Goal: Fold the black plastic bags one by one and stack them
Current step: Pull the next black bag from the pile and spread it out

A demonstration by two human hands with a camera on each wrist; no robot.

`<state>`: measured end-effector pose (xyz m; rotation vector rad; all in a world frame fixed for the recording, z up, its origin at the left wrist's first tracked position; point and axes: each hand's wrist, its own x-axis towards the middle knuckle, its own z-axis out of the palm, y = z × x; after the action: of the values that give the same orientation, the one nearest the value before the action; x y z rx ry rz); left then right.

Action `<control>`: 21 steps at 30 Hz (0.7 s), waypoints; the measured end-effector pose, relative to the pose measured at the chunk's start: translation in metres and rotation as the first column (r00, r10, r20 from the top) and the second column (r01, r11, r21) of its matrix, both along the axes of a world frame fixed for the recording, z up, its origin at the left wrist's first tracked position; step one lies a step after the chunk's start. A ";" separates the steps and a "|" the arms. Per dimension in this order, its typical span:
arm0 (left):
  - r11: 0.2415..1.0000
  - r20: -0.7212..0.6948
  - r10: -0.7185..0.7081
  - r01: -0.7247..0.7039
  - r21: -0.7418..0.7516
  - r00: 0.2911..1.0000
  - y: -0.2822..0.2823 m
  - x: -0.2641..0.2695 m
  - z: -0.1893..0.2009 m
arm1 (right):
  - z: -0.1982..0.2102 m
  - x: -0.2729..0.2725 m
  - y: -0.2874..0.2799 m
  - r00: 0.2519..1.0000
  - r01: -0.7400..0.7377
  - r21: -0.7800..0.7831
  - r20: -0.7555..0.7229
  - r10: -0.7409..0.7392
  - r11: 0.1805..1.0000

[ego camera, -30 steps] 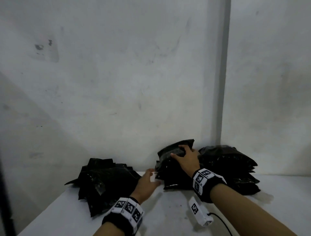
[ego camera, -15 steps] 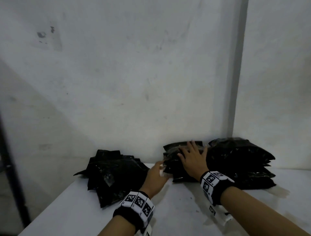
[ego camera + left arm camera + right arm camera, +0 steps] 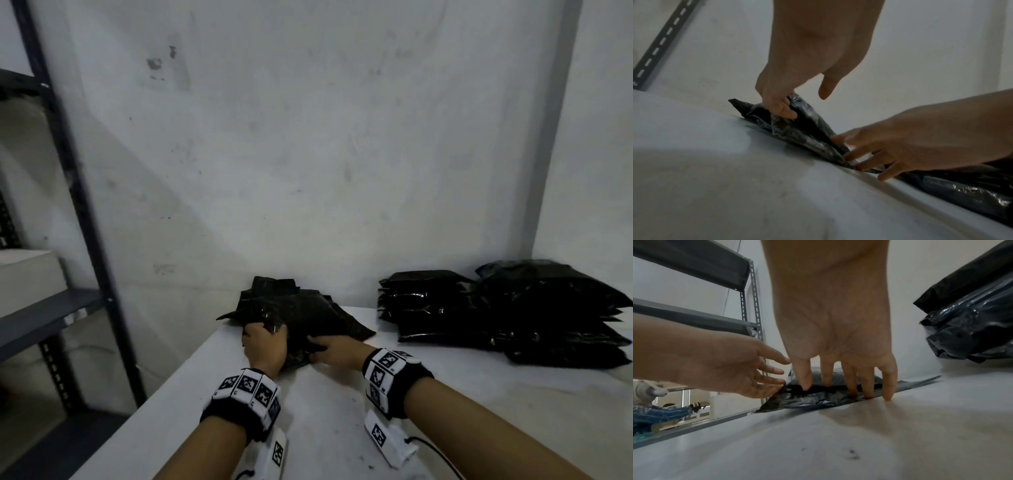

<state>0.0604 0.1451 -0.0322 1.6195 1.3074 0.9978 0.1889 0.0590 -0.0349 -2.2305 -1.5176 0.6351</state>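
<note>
The loose pile of unfolded black bags [image 3: 294,318] lies at the centre of the head view, near the left edge of the table [image 3: 342,428] and close to the wall — the supply from which one bag gets drawn at a time. The left hand [image 3: 265,344] sits on the pile's near-left part with fingers curled, pinching a raised fold of the top bag [image 3: 793,123]; the left wrist view shows plastic bunched between fingers and thumb, seemingly to peel that one sheet off the rest. The right hand [image 3: 334,351] lies at the pile's near edge, lower centre of the frame, its fingers straight and spread, tips pressing down on the plastic [image 3: 818,395] where it meets the table. That likely pins the lower bags so only the top one lifts.

To the right of the head view, well apart from the pile, stand two stacks of folded bags [image 3: 496,315] side by side against the wall — neat, out of the working space, so much folding looks done. A dark metal shelf [image 3: 68,205] fills the left of the frame.
</note>
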 end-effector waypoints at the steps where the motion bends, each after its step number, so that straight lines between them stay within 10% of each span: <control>1: 0.999 0.042 0.007 -0.005 -0.044 0.999 0.000 -0.001 0.000 | -0.001 -0.001 -0.001 1.000 -0.015 -0.032 0.015 0.016 0.999; 6: 0.969 0.160 -0.005 0.045 -0.244 0.987 -0.001 0.007 -0.005 | -0.001 -0.001 -0.018 0.999 0.002 -0.001 0.046 -0.002 1.000; 13: 0.984 -0.134 -0.059 0.035 -0.173 0.989 0.000 0.013 -0.016 | 0.002 0.009 -0.045 0.998 0.008 0.082 -0.057 -0.004 0.997; 21: 0.922 0.503 -0.235 0.355 -0.156 0.832 -0.029 -0.002 0.010 | 0.004 0.024 -0.073 0.953 0.284 0.430 -0.225 -0.203 0.857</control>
<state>0.0581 0.1166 -0.0224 1.2335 0.7744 0.9216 0.2126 -0.0140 -0.0311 -1.9016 -1.1272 0.3340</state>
